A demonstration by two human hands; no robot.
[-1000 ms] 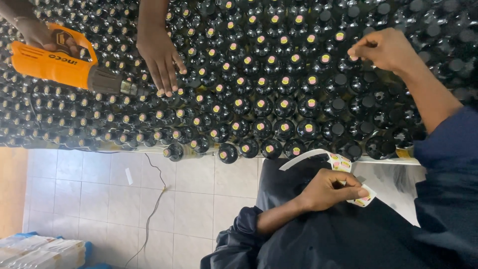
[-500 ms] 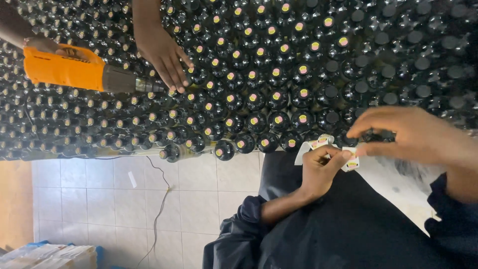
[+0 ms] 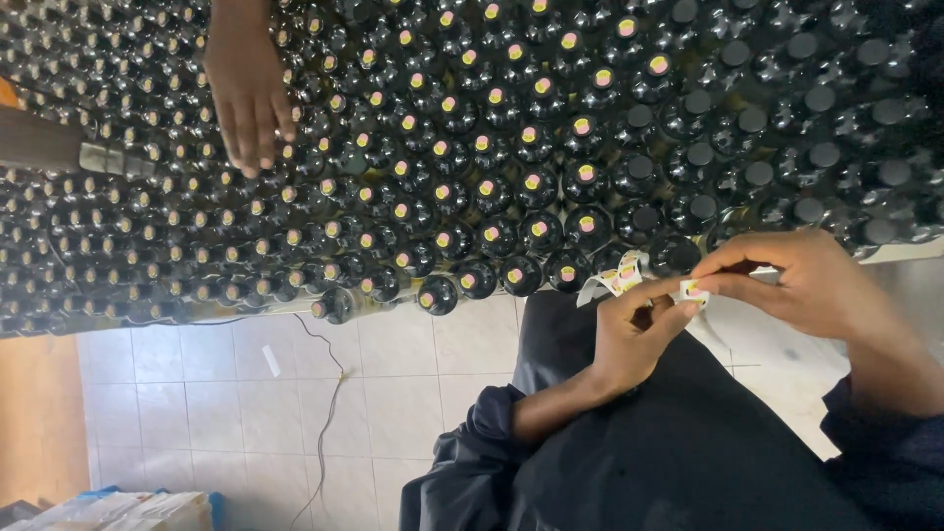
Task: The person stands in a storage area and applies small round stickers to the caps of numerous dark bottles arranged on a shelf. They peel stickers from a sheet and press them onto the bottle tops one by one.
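Head view looks down on the left hand (image 3: pixel 639 329) and right hand (image 3: pixel 796 280), meeting just below the worktop (image 3: pixel 246 310) edge; the left pinches a curling strip of small stickers (image 3: pixel 615 280), the right's thumb and forefinger close on one small sticker (image 3: pixel 694 290) at the strip's end. Such paper is likely light, limp and tacky (best held by an edge, adhesive side kept off the fingertips). Dark capped bottles (image 3: pixel 511 206) crowd the worktop, touching one another, several rows already topped with coloured dots. Another person's hand (image 3: pixel 248 88) rests on the bottles farther left, beside a tool's nozzle (image 3: pixel 59 147). Open room lies only over the person's lap.
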